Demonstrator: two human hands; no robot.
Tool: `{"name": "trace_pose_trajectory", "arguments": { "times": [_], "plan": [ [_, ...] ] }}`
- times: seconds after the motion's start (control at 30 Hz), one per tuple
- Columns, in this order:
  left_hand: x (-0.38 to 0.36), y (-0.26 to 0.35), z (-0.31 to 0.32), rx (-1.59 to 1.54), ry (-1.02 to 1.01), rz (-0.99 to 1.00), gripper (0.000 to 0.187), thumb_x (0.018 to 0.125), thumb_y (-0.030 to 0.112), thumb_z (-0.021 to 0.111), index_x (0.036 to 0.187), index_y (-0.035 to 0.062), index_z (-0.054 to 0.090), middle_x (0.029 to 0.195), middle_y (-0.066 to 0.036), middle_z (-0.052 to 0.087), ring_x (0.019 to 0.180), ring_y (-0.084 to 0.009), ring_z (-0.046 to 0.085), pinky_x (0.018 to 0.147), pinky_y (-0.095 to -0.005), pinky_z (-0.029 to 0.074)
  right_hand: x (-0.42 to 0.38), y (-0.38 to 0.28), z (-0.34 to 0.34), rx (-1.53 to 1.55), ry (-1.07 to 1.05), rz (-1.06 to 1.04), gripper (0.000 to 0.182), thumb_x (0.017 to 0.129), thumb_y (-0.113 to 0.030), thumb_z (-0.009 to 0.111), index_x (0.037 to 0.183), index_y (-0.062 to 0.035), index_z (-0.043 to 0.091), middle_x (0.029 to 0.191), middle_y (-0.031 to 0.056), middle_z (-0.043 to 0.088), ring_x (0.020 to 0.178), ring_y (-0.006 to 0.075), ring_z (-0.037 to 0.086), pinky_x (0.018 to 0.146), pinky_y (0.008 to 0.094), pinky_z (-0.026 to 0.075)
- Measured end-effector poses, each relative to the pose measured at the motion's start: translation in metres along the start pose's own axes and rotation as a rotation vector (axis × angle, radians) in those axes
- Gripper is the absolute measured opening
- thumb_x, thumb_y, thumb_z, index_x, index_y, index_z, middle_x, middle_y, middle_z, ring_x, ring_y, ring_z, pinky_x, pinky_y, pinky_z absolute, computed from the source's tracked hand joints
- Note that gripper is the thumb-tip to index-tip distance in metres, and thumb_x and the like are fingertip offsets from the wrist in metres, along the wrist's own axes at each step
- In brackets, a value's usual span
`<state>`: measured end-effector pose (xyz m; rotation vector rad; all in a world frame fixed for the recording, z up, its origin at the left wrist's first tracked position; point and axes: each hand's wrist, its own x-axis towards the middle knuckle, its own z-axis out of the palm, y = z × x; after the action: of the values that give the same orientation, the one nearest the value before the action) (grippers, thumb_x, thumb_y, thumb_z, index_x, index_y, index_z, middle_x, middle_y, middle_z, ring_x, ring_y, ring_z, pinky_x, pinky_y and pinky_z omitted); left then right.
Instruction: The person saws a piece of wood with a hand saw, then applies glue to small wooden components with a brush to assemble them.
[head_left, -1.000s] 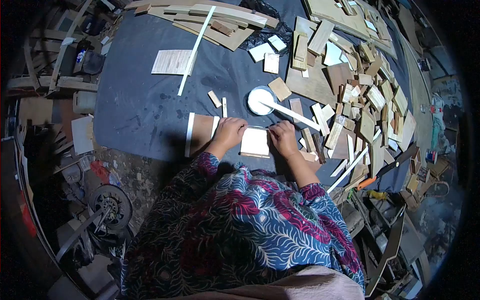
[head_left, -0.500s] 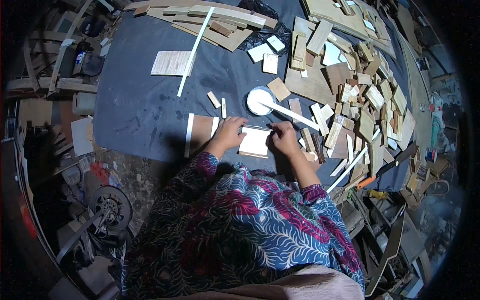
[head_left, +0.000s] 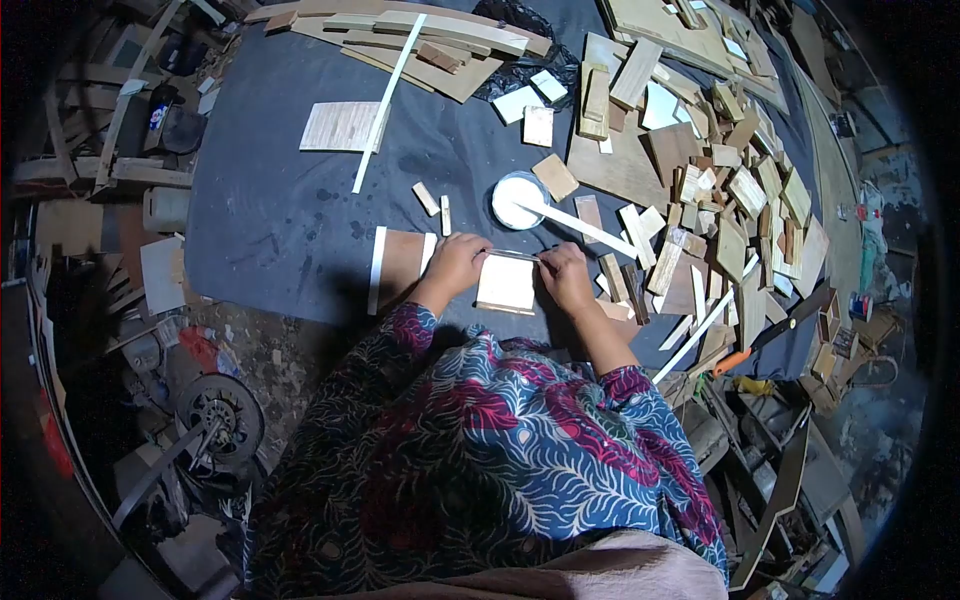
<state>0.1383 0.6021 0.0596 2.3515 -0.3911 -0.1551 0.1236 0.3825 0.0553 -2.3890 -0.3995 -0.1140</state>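
Observation:
A small pale rectangular board (head_left: 505,283) lies flat in front of me near the table's front edge, its brown edge showing on my side. Along its far side runs a thin strip (head_left: 514,255), probably wood. My left hand (head_left: 457,265) pinches the strip's left end, fingers closed. At the opposite end, my right hand (head_left: 568,277) grips it between thumb and fingers. Just beyond stands a round tub of white paste (head_left: 511,212) with a flat pale stick (head_left: 590,230) resting in it. Beside my left hand is a brown panel (head_left: 402,262) with white strips at its sides.
A large heap of wood offcuts (head_left: 735,215) covers the right of the dark cloth (head_left: 250,220). An orange-handled saw (head_left: 733,362) lies at the right edge. Long boards (head_left: 440,35) are stacked at the back. Two small blocks (head_left: 427,199) sit beyond my left hand.
My right hand has shifted slightly, its fingers now closer around the right end of the strip. The strip lies along the board's far edge; the tub and offcuts stay put.

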Motion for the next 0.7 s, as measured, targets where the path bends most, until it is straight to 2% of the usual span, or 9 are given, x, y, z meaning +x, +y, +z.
{"name": "trace_pose_trajectory", "arguments": {
  "times": [0.23, 0.3, 0.53, 0.57, 0.63, 0.7],
  "plan": [
    [0.001, -0.002, 0.004, 0.002, 0.049, 0.049, 0.014, 0.073, 0.007, 0.056, 0.085, 0.0021, 0.062, 0.087, -0.014, 0.061, 0.085, -0.0322, 0.054, 0.076, -0.0391, 0.043, 0.002, -0.001, -0.001, -0.044, -0.005, -0.037, 0.009, 0.064, -0.004, 0.063, 0.073, -0.0009, 0.062, 0.073, 0.012, 0.058, 0.076, 0.0299, 0.053, 0.07, 0.0381, 0.044],
    [0.001, -0.002, 0.004, 0.013, 0.048, 0.052, 0.014, 0.073, 0.006, 0.056, 0.084, 0.0021, 0.062, 0.087, -0.014, 0.061, 0.085, -0.0322, 0.054, 0.075, -0.0393, 0.043, 0.001, 0.002, 0.002, -0.053, -0.047, -0.021, 0.008, 0.067, -0.009, 0.063, 0.074, -0.0049, 0.064, 0.073, 0.0089, 0.057, 0.08, 0.0269, 0.051, 0.074, 0.0376, 0.04],
    [0.003, -0.001, 0.003, 0.017, -0.003, 0.011, 0.017, 0.073, 0.006, 0.057, 0.088, 0.0013, 0.062, 0.089, -0.015, 0.06, 0.088, -0.0324, 0.054, 0.079, -0.0399, 0.042, 0.003, 0.001, -0.002, -0.091, -0.101, 0.001, 0.012, 0.066, -0.009, 0.063, 0.077, -0.0036, 0.064, 0.075, 0.0109, 0.059, 0.084, 0.0277, 0.052, 0.076, 0.0375, 0.04],
    [0.003, 0.002, 0.002, 0.019, -0.001, 0.015, 0.017, 0.073, 0.006, 0.057, 0.088, 0.0013, 0.062, 0.089, -0.015, 0.06, 0.088, -0.0324, 0.054, 0.079, -0.0399, 0.042, 0.003, 0.002, -0.002, -0.029, -0.096, 0.057, 0.014, 0.066, -0.008, 0.063, 0.079, -0.0026, 0.065, 0.076, 0.0121, 0.06, 0.084, 0.0286, 0.053, 0.076, 0.0375, 0.041],
    [-0.001, 0.007, 0.0, -0.016, 0.16, 0.059, 0.023, 0.072, 0.006, 0.059, 0.095, 0.0015, 0.06, 0.094, -0.015, 0.059, 0.088, -0.0319, 0.054, 0.08, -0.0396, 0.042, 0.001, 0.006, -0.001, 0.036, -0.091, 0.111, 0.017, 0.065, -0.006, 0.062, 0.081, -0.0016, 0.065, 0.078, 0.0133, 0.061, 0.083, 0.0295, 0.054, 0.077, 0.0376, 0.042],
    [-0.005, 0.014, -0.012, -0.007, 0.181, 0.087, 0.025, 0.072, 0.007, 0.06, 0.096, 0.0016, 0.058, 0.095, -0.015, 0.058, 0.088, -0.0317, 0.054, 0.079, -0.0389, 0.043, -0.005, 0.005, -0.004, 0.163, -0.045, 0.277, 0.019, 0.064, -0.003, 0.059, 0.083, -0.0006, 0.065, 0.081, 0.0159, 0.062, 0.082, 0.0315, 0.056, 0.077, 0.0374, 0.044]
  ]
}}
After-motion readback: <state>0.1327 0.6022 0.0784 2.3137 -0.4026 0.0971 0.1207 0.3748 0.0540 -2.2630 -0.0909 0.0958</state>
